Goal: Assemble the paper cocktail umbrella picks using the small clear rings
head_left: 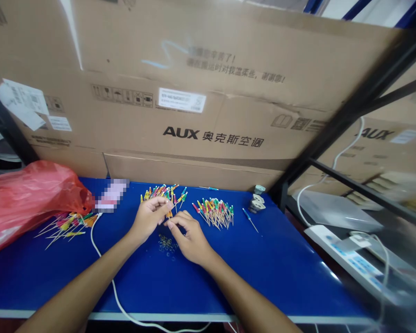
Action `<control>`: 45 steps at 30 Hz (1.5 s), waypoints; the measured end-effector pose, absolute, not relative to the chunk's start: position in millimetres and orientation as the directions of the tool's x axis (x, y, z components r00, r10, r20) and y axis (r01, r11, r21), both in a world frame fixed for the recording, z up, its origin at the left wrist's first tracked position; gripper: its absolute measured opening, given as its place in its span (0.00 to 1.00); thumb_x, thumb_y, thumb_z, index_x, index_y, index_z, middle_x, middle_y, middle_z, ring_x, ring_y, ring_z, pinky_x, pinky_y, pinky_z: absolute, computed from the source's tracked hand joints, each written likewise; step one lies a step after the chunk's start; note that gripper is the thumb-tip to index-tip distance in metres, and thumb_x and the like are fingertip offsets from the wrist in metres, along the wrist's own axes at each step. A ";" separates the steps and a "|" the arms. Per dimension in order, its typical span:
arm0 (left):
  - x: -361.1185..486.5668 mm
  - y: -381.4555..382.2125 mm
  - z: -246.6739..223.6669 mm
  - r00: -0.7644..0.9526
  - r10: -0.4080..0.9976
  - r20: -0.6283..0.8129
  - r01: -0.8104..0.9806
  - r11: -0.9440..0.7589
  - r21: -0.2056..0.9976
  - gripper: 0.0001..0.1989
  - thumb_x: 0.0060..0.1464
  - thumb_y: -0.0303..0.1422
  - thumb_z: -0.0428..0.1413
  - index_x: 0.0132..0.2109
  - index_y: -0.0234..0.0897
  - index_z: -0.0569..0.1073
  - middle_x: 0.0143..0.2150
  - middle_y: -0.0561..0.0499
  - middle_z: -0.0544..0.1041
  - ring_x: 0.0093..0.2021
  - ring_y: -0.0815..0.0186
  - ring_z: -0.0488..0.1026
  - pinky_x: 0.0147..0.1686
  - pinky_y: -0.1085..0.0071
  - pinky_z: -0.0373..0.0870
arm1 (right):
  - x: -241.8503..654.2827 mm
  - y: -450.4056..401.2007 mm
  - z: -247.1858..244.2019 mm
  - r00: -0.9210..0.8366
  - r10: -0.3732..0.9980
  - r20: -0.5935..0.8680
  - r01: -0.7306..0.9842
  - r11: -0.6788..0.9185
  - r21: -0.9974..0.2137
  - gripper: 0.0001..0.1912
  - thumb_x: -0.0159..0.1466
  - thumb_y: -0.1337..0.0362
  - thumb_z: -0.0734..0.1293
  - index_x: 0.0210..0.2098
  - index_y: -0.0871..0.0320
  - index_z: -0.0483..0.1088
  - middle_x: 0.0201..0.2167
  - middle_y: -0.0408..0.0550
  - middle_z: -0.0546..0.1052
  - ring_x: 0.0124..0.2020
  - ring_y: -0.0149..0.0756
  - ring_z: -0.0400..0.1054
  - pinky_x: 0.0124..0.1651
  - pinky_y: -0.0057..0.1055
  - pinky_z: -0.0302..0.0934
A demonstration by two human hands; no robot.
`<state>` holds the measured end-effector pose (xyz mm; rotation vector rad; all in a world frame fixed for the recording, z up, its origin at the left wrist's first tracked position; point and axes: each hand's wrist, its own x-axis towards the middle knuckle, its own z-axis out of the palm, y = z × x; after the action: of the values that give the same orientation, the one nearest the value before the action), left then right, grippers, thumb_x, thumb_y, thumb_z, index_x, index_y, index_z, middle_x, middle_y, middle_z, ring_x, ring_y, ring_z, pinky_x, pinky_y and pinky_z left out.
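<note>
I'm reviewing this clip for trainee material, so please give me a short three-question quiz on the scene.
1. True or false: the left hand is nearer the red plastic bag than the right hand is.
2. What brand name is printed on the cardboard box behind the blue table?
3. What lies on the table just below the hands? A) small clear rings B) a power strip C) a stapler

Key: 1 true; 2 AUX; 3 A.

I log 2 AUX cartons behind the blue workbench, 1 red plastic bag on it, 1 white power strip to its right.
</note>
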<state>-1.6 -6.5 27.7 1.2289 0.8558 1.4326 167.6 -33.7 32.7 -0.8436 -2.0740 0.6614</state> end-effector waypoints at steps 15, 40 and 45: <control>-6.9 -2.5 29.9 0.116 0.969 0.218 -0.104 -0.207 0.973 0.16 0.47 0.40 0.70 0.27 0.34 0.74 0.21 0.53 0.74 0.18 0.74 0.64 0.17 0.78 0.58 | 177.8 -20.9 29.8 -0.487 0.764 0.423 0.447 0.634 -0.631 0.12 0.72 0.65 0.60 0.40 0.53 0.77 0.35 0.45 0.77 0.36 0.37 0.66 0.48 0.38 0.58; -8.4 -4.2 39.1 0.026 0.957 0.288 -0.075 -0.285 0.956 0.16 0.46 0.38 0.70 0.26 0.35 0.72 0.19 0.57 0.68 0.19 0.74 0.61 0.20 0.76 0.59 | 186.3 -18.8 21.2 -0.737 0.615 0.280 0.443 0.753 -0.486 0.06 0.67 0.65 0.68 0.39 0.49 0.78 0.39 0.46 0.75 0.44 0.43 0.65 0.51 0.40 0.56; -8.4 -2.8 36.7 0.031 0.958 0.284 -0.092 -0.280 0.956 0.16 0.46 0.39 0.70 0.26 0.35 0.72 0.19 0.56 0.69 0.18 0.73 0.62 0.20 0.76 0.59 | 184.6 -19.2 21.7 -0.718 0.627 0.301 0.439 0.744 -0.504 0.05 0.67 0.65 0.67 0.38 0.52 0.76 0.37 0.47 0.75 0.42 0.41 0.65 0.51 0.39 0.57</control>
<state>-8.4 -2.8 36.7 1.3685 0.9631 1.4209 184.6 -19.2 21.7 -0.8097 -2.4853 0.5569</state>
